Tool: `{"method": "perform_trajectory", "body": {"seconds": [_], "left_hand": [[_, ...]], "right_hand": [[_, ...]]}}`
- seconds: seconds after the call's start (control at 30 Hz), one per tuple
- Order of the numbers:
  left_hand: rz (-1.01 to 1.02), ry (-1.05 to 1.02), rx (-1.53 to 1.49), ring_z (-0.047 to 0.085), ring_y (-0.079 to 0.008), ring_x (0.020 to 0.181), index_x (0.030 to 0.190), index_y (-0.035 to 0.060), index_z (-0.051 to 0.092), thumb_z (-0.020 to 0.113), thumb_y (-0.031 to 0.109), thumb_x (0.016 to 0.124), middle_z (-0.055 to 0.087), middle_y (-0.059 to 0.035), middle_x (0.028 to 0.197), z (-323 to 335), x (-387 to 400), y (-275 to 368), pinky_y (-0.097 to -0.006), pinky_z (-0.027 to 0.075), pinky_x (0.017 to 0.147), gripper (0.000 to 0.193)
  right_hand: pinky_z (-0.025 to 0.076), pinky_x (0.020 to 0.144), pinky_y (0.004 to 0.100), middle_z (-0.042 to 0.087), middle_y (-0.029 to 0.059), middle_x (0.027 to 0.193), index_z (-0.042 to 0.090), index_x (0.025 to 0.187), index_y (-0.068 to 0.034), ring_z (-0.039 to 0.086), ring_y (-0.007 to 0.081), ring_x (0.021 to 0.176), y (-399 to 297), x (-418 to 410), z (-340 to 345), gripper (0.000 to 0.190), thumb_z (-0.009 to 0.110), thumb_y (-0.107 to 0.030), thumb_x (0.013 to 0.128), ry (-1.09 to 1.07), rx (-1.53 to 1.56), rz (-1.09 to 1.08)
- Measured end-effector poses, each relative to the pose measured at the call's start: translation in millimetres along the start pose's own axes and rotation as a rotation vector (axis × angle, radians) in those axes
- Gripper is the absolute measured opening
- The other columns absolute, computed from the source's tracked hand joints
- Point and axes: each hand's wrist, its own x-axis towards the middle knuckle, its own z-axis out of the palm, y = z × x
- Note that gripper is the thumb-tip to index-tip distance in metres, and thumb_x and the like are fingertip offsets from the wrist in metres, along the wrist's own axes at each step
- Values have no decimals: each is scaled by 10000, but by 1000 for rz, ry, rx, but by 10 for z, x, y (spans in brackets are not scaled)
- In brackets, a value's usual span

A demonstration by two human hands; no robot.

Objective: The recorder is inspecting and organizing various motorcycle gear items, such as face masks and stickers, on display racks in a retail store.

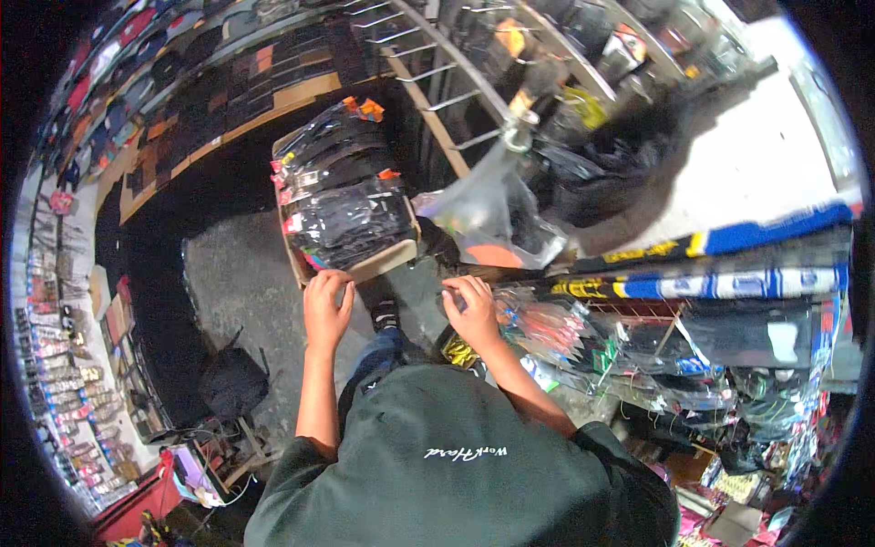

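Observation:
My left hand (327,308) is just in front of the near left corner of an open cardboard box (389,260). Its fingers are bent, the thumb stands apart, and nothing shows in it. Whether the fingertips touch the box rim, I cannot tell. Several dark items in clear plastic packaging (352,212) fill the box, some with orange and red tags. My right hand (473,309) hovers right of the box, fingers loosely curled and holding nothing. Beyond it hangs or stands a translucent plastic bag (492,212) with an orange patch.
A metal rack with prongs (451,61) rises behind the box. Blue, white and yellow scarves (731,282) and packaged goods (547,325) line the right. A black backpack (234,383) rests at left, near wall displays of small items (82,396). Shelves of merchandise (225,89) curve behind.

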Motion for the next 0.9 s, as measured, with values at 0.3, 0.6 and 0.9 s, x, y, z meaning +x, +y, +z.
{"method": "perform_trajectory", "body": {"seconds": [0.3,0.6,0.9], "left_hand": [[-82,-31,-20,684,-311,1070,1005,73,760,761,117,939,730,-67,1099,-391,371,-751,-449,503,974,79],[-187,-58,-13,683,-313,1095,1040,75,766,754,127,951,732,-80,1148,-596,370,-1148,-449,501,988,103],[-232,-55,-14,679,-318,1123,1062,79,764,742,155,973,729,-75,1169,-640,376,-1344,-462,498,999,119]], "right_hand": [[581,844,478,762,153,1067,745,1168,-61,737,355,912,246,952,1565,232,750,-196,979,-140,138,308],[572,928,556,780,237,1110,726,1251,-34,744,458,1038,1104,1702,2542,366,645,-321,1040,-2,-107,588],[575,864,398,785,129,1027,681,1158,-27,761,255,939,1070,1767,2532,254,711,-250,1039,121,124,687]]}}
